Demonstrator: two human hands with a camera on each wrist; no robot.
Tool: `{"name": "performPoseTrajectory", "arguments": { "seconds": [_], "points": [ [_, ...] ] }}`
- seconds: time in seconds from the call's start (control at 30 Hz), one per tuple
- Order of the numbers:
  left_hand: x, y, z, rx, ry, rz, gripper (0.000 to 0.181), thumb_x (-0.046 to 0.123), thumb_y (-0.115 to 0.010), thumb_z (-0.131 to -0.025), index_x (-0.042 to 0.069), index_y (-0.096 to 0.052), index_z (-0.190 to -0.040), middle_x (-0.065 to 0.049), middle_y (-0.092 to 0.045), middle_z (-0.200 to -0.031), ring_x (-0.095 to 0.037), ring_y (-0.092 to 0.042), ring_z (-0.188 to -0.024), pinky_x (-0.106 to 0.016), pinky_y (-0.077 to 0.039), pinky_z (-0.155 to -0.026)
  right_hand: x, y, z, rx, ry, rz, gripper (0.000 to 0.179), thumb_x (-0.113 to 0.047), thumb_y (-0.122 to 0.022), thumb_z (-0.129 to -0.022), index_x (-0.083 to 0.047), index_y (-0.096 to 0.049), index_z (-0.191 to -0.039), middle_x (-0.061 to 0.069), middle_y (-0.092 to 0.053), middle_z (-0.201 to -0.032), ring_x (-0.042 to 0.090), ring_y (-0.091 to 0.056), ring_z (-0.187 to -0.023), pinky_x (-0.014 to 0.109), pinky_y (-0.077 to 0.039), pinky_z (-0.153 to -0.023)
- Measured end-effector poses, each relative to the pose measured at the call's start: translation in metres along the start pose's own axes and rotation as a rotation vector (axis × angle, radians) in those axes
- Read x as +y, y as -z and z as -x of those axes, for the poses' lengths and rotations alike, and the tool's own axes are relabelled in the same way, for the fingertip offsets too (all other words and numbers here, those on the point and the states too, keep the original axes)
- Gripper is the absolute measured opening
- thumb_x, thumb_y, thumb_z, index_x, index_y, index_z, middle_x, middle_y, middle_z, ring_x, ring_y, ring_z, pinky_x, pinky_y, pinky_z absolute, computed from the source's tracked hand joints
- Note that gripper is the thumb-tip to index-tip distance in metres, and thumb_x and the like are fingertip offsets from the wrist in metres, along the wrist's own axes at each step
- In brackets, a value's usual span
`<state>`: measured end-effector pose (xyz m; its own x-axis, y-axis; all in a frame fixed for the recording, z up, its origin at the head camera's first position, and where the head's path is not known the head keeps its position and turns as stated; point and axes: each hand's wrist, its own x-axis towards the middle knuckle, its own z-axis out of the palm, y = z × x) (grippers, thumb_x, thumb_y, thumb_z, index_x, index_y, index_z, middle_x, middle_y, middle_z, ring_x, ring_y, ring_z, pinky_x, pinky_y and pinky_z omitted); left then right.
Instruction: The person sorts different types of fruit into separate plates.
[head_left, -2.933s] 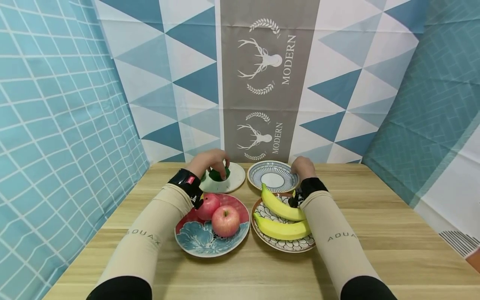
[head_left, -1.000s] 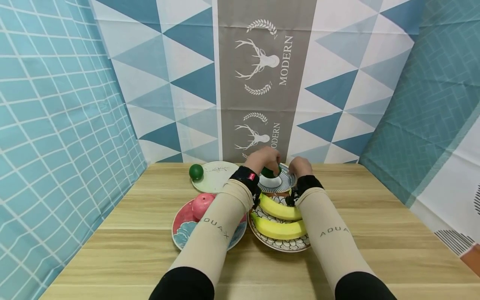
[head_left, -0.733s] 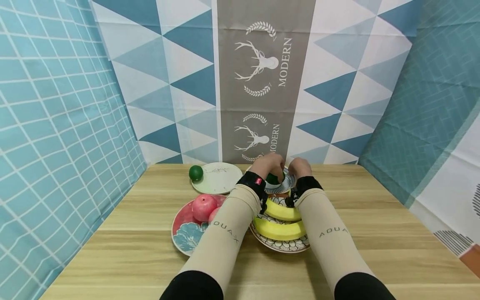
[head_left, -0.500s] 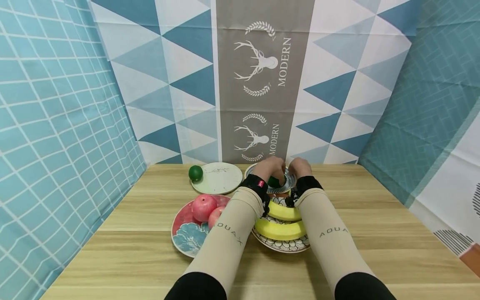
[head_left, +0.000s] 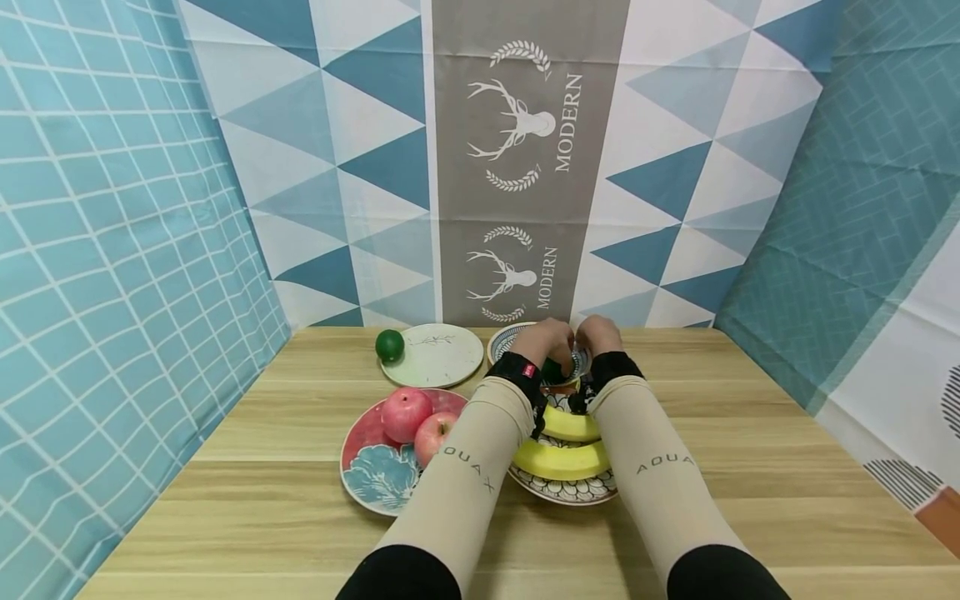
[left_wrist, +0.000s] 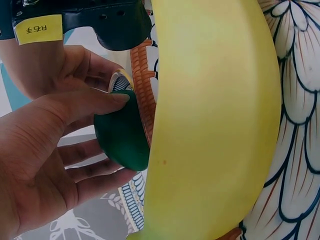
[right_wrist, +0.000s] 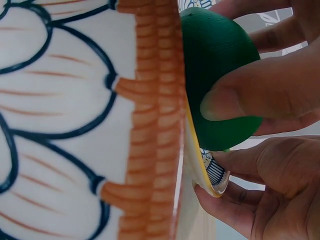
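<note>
My left hand [head_left: 546, 340] holds a green lime [left_wrist: 122, 132] between thumb and fingers, over the blue-and-white striped plate [head_left: 504, 340] at the back. In the left wrist view the thumb lies on the lime's near side and the fingers support it from the other side. My right hand [head_left: 600, 335] pinches the striped plate's right rim, as the right wrist view shows with the thumb and fingers at the rim [right_wrist: 218, 190]. Whether the lime touches the plate is hidden. A second lime [head_left: 390, 346] sits at the left edge of the white plate [head_left: 442, 358].
In front, two yellow bananas [head_left: 562, 461] lie on a brown-rimmed patterned plate [head_left: 570, 493], partly under my arms. To its left, a red-and-blue plate [head_left: 382, 479] bears two pink-red apples [head_left: 407, 414]. A patterned cloth [head_left: 510, 167] hangs behind the wooden table [head_left: 247, 500].
My left hand has carried the lime rightward from the white plate to the striped plate, then edged slightly further right and lower. My right hand stays at the striped plate's rim.
</note>
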<state>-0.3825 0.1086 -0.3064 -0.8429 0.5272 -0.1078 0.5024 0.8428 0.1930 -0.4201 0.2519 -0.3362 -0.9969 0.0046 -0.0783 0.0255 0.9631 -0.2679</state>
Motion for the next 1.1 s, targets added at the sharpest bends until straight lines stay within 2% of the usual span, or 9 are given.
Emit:
{"name": "performPoseTrajectory", "arguments": {
  "seconds": [0.23,0.47,0.73,0.97,1.1],
  "points": [
    [-0.001,-0.001,-0.003,-0.016,0.022,0.006,0.03,0.022,-0.085,-0.09,0.016,-0.074,-0.118,-0.003,-0.068,-0.12,-0.019,-0.064,-0.101,-0.033,-0.057,-0.084,-0.001,-0.001,-0.006,-0.02,-0.036,-0.019,0.02,-0.008,-0.064,-0.103,0.007,-0.076,-0.107,0.025,-0.069,-0.115,0.034,-0.063,-0.092,0.041,-0.056,-0.079],
    [-0.006,0.006,0.001,-0.01,-0.019,-0.009,0.039,0.026,-0.087,-0.089,0.014,-0.073,-0.123,-0.004,-0.068,-0.122,-0.02,-0.064,-0.106,-0.033,-0.057,-0.087,-0.001,0.0,-0.014,-0.05,-0.084,-0.045,0.022,-0.011,-0.066,-0.103,0.008,-0.076,-0.11,0.025,-0.068,-0.118,0.032,-0.063,-0.094,0.04,-0.057,-0.08],
    [-0.016,0.035,0.014,0.025,-0.042,0.032,0.033,0.03,-0.085,-0.089,0.012,-0.073,-0.114,-0.003,-0.068,-0.115,-0.021,-0.063,-0.101,-0.036,-0.056,-0.083,0.0,0.001,-0.011,-0.027,-0.055,-0.013,0.022,-0.013,-0.066,-0.104,0.005,-0.079,-0.102,0.023,-0.07,-0.112,0.032,-0.059,-0.09,0.037,-0.049,-0.076],
    [-0.03,0.064,0.024,0.094,-0.009,-0.042,0.034,0.035,-0.084,-0.089,0.015,-0.075,-0.114,-0.002,-0.069,-0.115,-0.021,-0.064,-0.104,-0.038,-0.056,-0.089,-0.003,0.004,-0.011,-0.019,-0.117,-0.025,0.024,-0.014,-0.068,-0.103,0.007,-0.077,-0.107,0.025,-0.068,-0.117,0.035,-0.062,-0.096,0.041,-0.054,-0.082],
    [-0.045,0.075,0.028,0.101,0.004,-0.022,0.033,0.035,-0.082,-0.091,0.013,-0.074,-0.115,-0.004,-0.068,-0.116,-0.022,-0.063,-0.107,-0.038,-0.055,-0.09,-0.007,0.003,-0.008,-0.017,-0.13,-0.02,0.027,-0.017,-0.068,-0.104,0.009,-0.075,-0.112,0.026,-0.067,-0.122,0.035,-0.061,-0.099,0.041,-0.053,-0.085]
  ]
}}
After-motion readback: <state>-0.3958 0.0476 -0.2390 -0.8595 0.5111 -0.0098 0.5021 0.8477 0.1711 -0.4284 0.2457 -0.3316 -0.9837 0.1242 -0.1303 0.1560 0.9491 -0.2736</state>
